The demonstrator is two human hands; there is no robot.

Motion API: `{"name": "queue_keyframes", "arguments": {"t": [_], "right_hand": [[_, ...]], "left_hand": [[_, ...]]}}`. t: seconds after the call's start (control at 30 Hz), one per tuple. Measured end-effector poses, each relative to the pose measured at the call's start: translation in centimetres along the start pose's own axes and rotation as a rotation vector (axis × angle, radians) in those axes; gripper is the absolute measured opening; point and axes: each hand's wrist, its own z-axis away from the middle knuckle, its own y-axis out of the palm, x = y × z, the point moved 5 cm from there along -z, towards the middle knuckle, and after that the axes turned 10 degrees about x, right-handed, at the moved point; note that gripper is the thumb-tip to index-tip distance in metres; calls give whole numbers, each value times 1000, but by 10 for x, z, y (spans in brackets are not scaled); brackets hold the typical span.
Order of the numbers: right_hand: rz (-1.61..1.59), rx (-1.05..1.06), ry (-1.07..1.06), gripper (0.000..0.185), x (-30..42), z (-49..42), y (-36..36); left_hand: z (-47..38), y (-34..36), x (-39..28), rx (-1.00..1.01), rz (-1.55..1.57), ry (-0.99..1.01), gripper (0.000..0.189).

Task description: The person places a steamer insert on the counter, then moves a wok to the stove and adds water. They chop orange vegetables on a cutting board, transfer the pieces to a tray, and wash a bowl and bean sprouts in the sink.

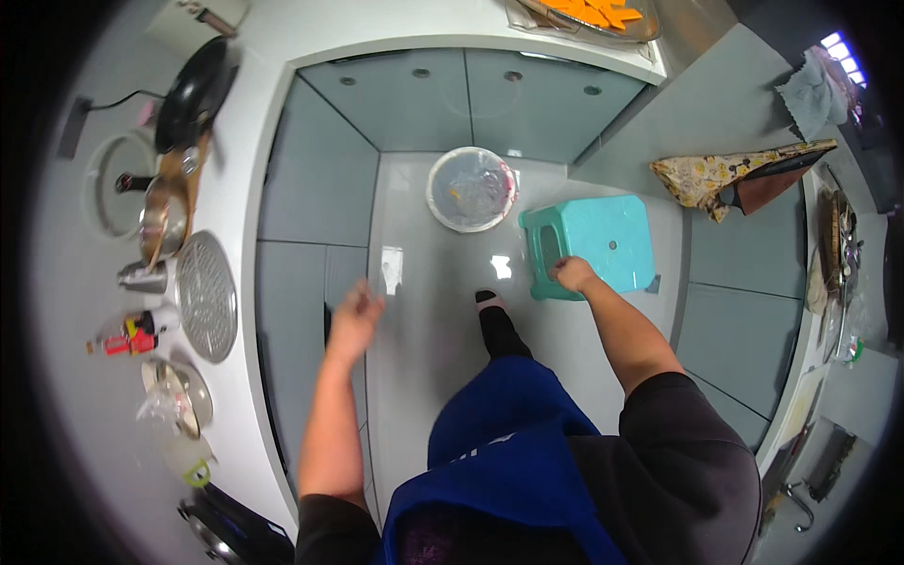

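Note:
My left hand (355, 318) hangs in the air near the grey cabinets on the left, its fingers loosely curled and slightly blurred; nothing is seen in it. My right hand (571, 273) overlaps the near left edge of a turquoise plastic stool (611, 236), fingers curled; whether it touches the stool cannot be told. The stool stands on the grey floor. Left of it and farther off is a round white bin (472, 224) lined with a clear plastic bag, with small scraps inside.
The left counter (236, 282) bears a black pan (194, 92), a steel pot (164, 219), an oval grey tray (206, 296) and bottles. Orange pieces lie in a clear dish (639, 28) on the far counter. Patterned cloth (706, 173) hangs at right, near a sink faucet (801, 505).

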Motion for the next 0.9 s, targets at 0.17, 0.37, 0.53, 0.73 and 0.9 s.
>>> {"name": "queue_keyframes", "arguments": {"t": [0.17,0.37,0.53,0.73,0.9], "right_hand": [[34,-66,83,41,-32,7,-17],[-497,-86,481,36,-158,129,-20],[-810,-267,627,30,-238,180,7],[-886,-147,696,30,-291,223,101],[-1074,8,956,25,-295,282,170]], "left_hand": [[-49,-58,-46,-183,323,153,40],[-27,-54,-9,35,445,-395,38],[-57,-86,-36,-73,459,-316,38],[-129,-82,-121,-24,690,-180,44],[-201,-67,-211,54,1033,-7,60]]}}
